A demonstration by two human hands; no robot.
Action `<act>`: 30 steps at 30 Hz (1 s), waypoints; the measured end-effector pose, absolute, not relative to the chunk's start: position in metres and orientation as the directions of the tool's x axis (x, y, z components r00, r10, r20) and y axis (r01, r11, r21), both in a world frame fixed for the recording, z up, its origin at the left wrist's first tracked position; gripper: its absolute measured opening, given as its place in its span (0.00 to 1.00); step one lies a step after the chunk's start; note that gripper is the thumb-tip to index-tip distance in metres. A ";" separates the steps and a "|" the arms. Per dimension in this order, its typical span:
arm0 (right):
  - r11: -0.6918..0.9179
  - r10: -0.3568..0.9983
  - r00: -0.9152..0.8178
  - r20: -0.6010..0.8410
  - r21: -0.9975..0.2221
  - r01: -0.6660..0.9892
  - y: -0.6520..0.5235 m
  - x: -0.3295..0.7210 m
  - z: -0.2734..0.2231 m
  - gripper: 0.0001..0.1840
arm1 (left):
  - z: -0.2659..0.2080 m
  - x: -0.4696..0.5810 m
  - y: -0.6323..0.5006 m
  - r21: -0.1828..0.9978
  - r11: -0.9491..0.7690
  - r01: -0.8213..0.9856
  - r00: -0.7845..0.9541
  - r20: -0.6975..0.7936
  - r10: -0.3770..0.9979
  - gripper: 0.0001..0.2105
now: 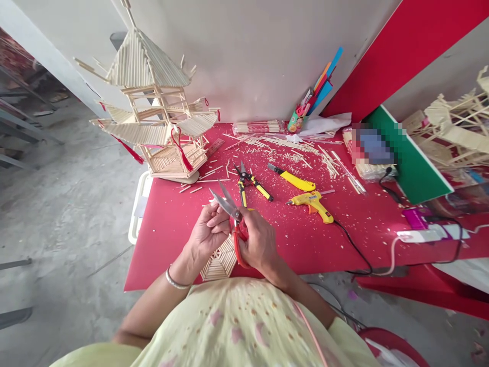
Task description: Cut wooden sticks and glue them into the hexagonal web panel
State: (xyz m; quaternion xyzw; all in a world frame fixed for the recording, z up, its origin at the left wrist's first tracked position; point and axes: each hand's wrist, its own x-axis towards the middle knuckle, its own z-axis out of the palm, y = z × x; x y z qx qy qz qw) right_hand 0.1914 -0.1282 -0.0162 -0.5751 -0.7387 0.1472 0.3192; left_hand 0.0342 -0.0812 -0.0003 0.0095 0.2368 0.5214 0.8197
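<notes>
My right hand (262,242) grips red-handled scissors (230,208), whose two blades stand apart and point away from me to the left. Beside the blades, my left hand (206,232) has its fingers curled together in a pinch; whatever lies between the fingertips is too small to make out. Under both hands, partly covered, a flat many-sided panel of thin wooden sticks (217,270) lies at the near edge of the red table (164,255). Just beyond the hands are black-and-yellow pliers (252,179) with spread handles.
A stick-built pagoda (164,127) with red tassels stands at the back left. Right of the pliers lie a yellow utility knife (294,179) and a corded yellow glue gun (315,204). Loose sticks (282,145) and shavings litter the back. A power strip (420,235) sits at right.
</notes>
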 end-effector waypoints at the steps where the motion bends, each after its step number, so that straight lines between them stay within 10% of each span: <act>1: 0.291 0.945 -0.133 0.300 -0.582 0.759 -0.128 0.192 -0.016 0.27 | -0.002 0.033 -0.082 0.269 0.458 -0.847 0.351 -0.365 0.862 0.15; 8: 0.309 0.947 -0.189 0.259 -0.580 0.753 -0.128 0.198 -0.017 0.25 | -0.015 0.015 -0.075 0.634 0.455 -0.625 0.324 -0.320 0.890 0.12; 15: 0.315 0.949 -0.233 0.213 -0.574 0.756 -0.128 0.204 -0.017 0.21 | -0.011 0.002 -0.075 0.981 0.092 -0.172 0.107 -0.074 0.992 0.10; 21: 0.296 0.955 -0.232 0.186 -0.536 0.790 -0.129 0.203 -0.015 0.21 | 0.001 0.000 -0.081 0.959 -0.156 0.236 0.031 0.153 0.988 0.08; 30: 0.278 0.960 -0.237 0.146 -0.555 0.784 -0.129 0.201 -0.018 0.25 | -0.005 0.003 -0.079 0.953 -0.170 0.252 0.025 0.170 0.985 0.09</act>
